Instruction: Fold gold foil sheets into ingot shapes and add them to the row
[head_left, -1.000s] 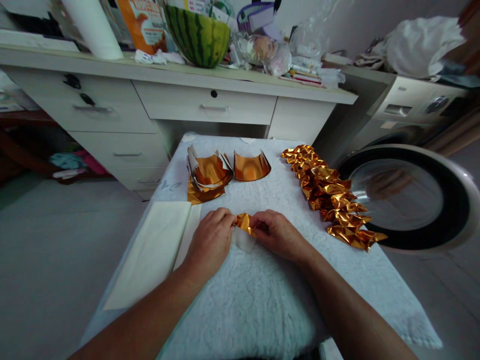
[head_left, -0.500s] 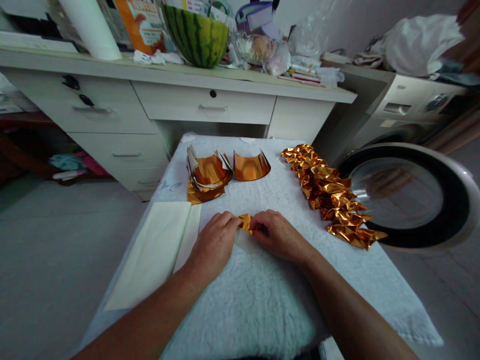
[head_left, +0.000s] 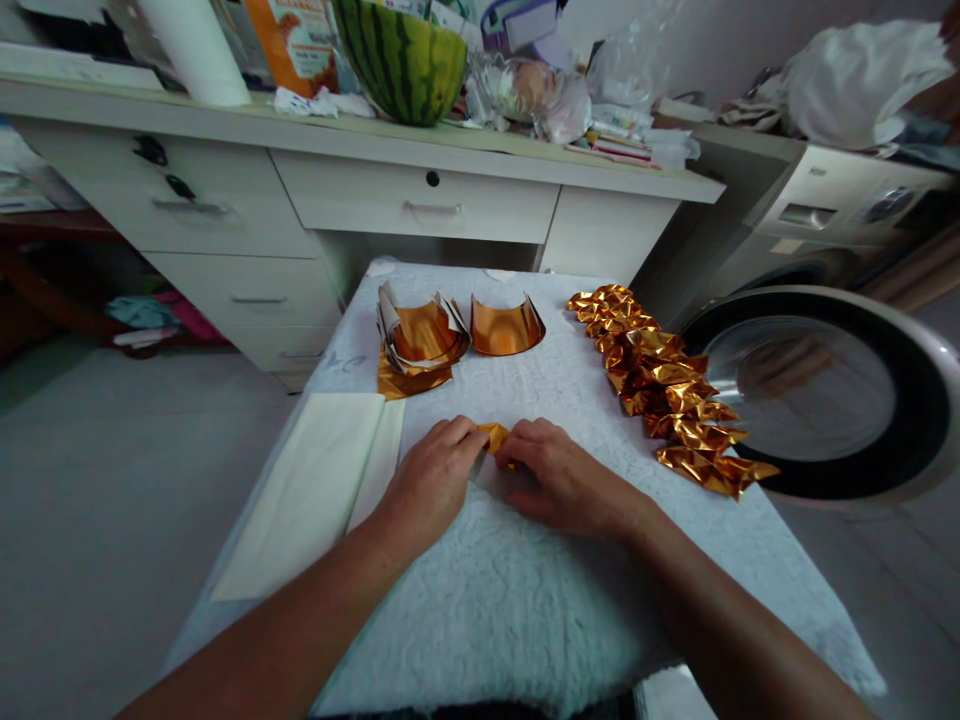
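Observation:
Between my hands lies a small piece of gold foil paper (head_left: 493, 437), mostly hidden by my fingers, with some whitish paper just below it. My left hand (head_left: 442, 470) is closed on its left end. The fingers of my right hand (head_left: 551, 465) are curled on its right end. Behind my hands stand curled gold foil sheets in a stack (head_left: 424, 335) and one separate curled gold sheet (head_left: 508, 328). To the right runs a row of folded, crinkled gold foil pieces (head_left: 664, 385). Left of my left hand lies a stack of pale paper sheets (head_left: 307, 480).
A pale fluffy cloth (head_left: 495, 600) covers the table. Beyond it stands a white desk with drawers (head_left: 420, 205), bearing a cut watermelon (head_left: 401, 60), a white roll (head_left: 195, 50) and plastic bags. At right, the washing machine's round door (head_left: 817, 390) hangs open beside the table edge.
My right hand has shifted slightly, its thumb now stretched lower beneath the fingers. The left hand keeps its hold on the foil. The whole view has moved a little.

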